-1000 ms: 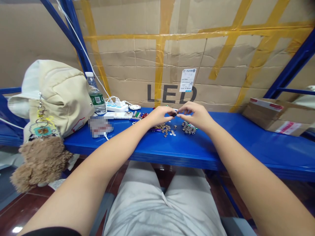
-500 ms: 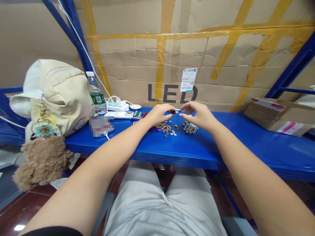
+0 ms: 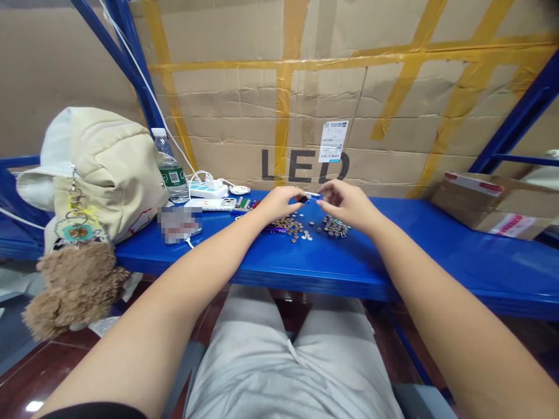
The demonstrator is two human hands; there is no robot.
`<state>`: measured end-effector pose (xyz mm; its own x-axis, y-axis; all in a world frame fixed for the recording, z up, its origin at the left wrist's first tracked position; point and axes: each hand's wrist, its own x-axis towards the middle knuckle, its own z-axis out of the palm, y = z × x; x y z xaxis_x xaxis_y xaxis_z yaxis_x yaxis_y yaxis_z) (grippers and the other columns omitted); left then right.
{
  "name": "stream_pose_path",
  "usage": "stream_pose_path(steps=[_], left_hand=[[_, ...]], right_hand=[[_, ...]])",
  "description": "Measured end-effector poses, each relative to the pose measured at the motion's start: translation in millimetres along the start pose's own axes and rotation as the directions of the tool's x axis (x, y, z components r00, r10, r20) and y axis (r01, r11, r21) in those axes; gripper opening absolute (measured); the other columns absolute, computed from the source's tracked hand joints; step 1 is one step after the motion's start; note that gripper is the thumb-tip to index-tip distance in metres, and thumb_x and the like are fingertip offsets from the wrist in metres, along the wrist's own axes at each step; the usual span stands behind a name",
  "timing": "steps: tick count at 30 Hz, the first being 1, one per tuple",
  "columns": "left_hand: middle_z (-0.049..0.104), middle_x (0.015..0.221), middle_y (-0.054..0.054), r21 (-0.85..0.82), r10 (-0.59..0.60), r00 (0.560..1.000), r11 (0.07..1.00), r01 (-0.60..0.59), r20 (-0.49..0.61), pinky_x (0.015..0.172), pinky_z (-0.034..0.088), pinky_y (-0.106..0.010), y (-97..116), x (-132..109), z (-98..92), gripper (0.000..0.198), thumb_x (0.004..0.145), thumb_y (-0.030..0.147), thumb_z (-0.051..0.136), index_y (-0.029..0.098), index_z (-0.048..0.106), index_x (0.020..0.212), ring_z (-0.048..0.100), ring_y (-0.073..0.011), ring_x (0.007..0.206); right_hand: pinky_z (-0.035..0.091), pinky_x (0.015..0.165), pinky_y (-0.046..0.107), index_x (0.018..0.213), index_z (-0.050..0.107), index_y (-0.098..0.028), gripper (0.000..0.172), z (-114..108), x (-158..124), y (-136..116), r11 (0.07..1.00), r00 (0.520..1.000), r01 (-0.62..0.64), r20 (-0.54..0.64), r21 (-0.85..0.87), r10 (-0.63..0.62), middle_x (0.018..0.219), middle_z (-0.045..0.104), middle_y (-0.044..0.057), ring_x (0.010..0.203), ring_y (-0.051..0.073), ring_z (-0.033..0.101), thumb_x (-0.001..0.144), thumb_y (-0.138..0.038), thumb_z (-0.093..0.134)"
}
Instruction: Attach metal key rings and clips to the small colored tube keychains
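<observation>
My left hand (image 3: pixel 283 202) hovers over the blue shelf (image 3: pixel 393 262), fingers pinched on a small dark part at its tips. My right hand (image 3: pixel 345 202) is close beside it, a short gap apart, fingers curled in a pinch on something I cannot make out. Under the left hand lies a pile of small round brownish metal pieces (image 3: pixel 293 227). Under the right hand is a second pile of darker small parts (image 3: pixel 335 227). A thin white stick (image 3: pixel 311 194) lies just behind the fingertips.
A cream backpack (image 3: pixel 98 169) with a plush toy (image 3: pixel 72 288) sits at the left, beside a water bottle (image 3: pixel 169 167), a power strip (image 3: pixel 208 189), a phone (image 3: pixel 210 204) and coloured pens (image 3: pixel 248 204). A taped cardboard box (image 3: pixel 489 205) lies at the right. Cardboard sheets form the back wall.
My hands, joined at the fingertips a second ago, have drawn slightly apart. The left hand keeps the small dark part. The piles have not moved.
</observation>
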<state>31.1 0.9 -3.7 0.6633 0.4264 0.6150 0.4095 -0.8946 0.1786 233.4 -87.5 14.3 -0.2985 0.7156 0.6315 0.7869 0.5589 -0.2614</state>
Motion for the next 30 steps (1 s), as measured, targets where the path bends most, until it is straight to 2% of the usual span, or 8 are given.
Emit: stream_pose_path(steps=[1,4,7,15,20,26,28,30], left_hand=[[0.073,0.097,-0.005,0.0,-0.013,1.0,1.0,0.013,0.008,0.083,0.05,-0.031,-1.3,-0.2,0.0,0.019,0.083,0.021,0.06,0.018,0.068,0.099,0.066,-0.0171,0.091],[0.073,0.098,-0.005,0.001,-0.033,0.999,0.999,0.033,0.039,0.084,0.05,-0.031,-4.5,-1.0,0.5,0.021,0.081,0.021,0.062,0.018,0.068,0.101,0.066,-0.0173,0.091],[0.072,0.098,-0.005,0.006,-0.023,0.998,1.0,0.022,0.051,0.083,0.05,-0.031,-6.1,-1.2,1.6,0.022,0.081,0.022,0.061,0.018,0.068,0.102,0.066,-0.0175,0.091],[0.072,0.096,-0.004,-0.003,0.036,0.996,0.999,-0.036,0.079,0.085,0.049,-0.031,-2.7,-1.5,0.6,0.02,0.082,0.024,0.06,0.019,0.069,0.099,0.066,-0.018,0.091],[0.072,0.097,-0.004,-0.007,0.035,0.995,0.999,-0.034,0.096,0.084,0.049,-0.03,-0.2,-2.4,-1.1,0.022,0.081,0.022,0.06,0.019,0.07,0.101,0.066,-0.0178,0.09],[0.073,0.099,-0.004,0.001,0.023,0.996,1.0,-0.023,0.089,0.085,0.049,-0.029,-3.5,-2.4,1.0,0.025,0.08,0.021,0.061,0.019,0.069,0.104,0.066,-0.0176,0.092],[0.073,0.098,-0.004,-0.004,0.009,0.996,1.0,-0.009,0.088,0.085,0.049,-0.029,-4.0,-2.4,0.9,0.025,0.08,0.021,0.061,0.019,0.069,0.103,0.066,-0.0177,0.091],[0.073,0.096,-0.004,-0.015,-0.014,0.996,1.0,0.015,0.092,0.085,0.049,-0.029,-3.7,-2.5,0.4,0.023,0.079,0.021,0.062,0.018,0.069,0.101,0.066,-0.0177,0.09]], right_hand=[[0.045,0.058,0.028,0.095,0.066,-0.018,0.021,-2.0,-0.4,1.7,0.999,0.999,-0.037,0.025,0.029,0.037,0.071,0.066,0.002,0.061,0.016,0.058,0.08,-0.032,0.059],[0.046,0.056,0.028,0.078,0.069,-0.021,0.012,-4.6,-1.2,8.9,0.998,0.971,-0.06,0.234,0.007,0.057,0.069,0.068,0.001,0.06,0.016,0.06,0.076,-0.032,0.063],[0.048,0.059,0.028,0.078,0.072,-0.023,0.012,2.3,-0.4,16.2,0.998,0.947,-0.019,0.32,-0.055,0.036,0.075,0.072,0.001,0.066,0.017,0.064,0.076,-0.032,0.064],[0.049,0.062,0.029,0.068,0.07,-0.022,0.011,30.6,3.7,19.0,0.962,0.944,0.026,0.324,-0.27,0.065,0.077,0.072,0.004,0.07,0.019,0.064,0.076,-0.027,0.065],[0.049,0.067,0.03,0.079,0.071,-0.021,0.014,34.7,4.3,13.0,0.968,0.949,0.024,0.31,-0.249,0.057,0.085,0.073,0.006,0.078,0.021,0.065,0.079,-0.032,0.063],[0.047,0.068,0.029,0.07,0.068,-0.02,0.009,39.0,6.4,9.9,0.976,0.954,0.004,0.293,-0.219,0.061,0.082,0.072,0.006,0.077,0.021,0.064,0.076,-0.02,0.061],[0.047,0.069,0.03,0.073,0.069,-0.019,0.007,34.4,6.7,10.5,0.983,0.968,-0.015,0.243,-0.181,0.059,0.081,0.071,0.006,0.077,0.021,0.064,0.076,-0.02,0.062],[0.046,0.069,0.03,0.077,0.069,-0.019,0.007,28.3,7.0,12.2,0.991,0.991,-0.031,0.123,-0.13,0.047,0.08,0.07,0.006,0.075,0.02,0.063,0.077,-0.022,0.063]])
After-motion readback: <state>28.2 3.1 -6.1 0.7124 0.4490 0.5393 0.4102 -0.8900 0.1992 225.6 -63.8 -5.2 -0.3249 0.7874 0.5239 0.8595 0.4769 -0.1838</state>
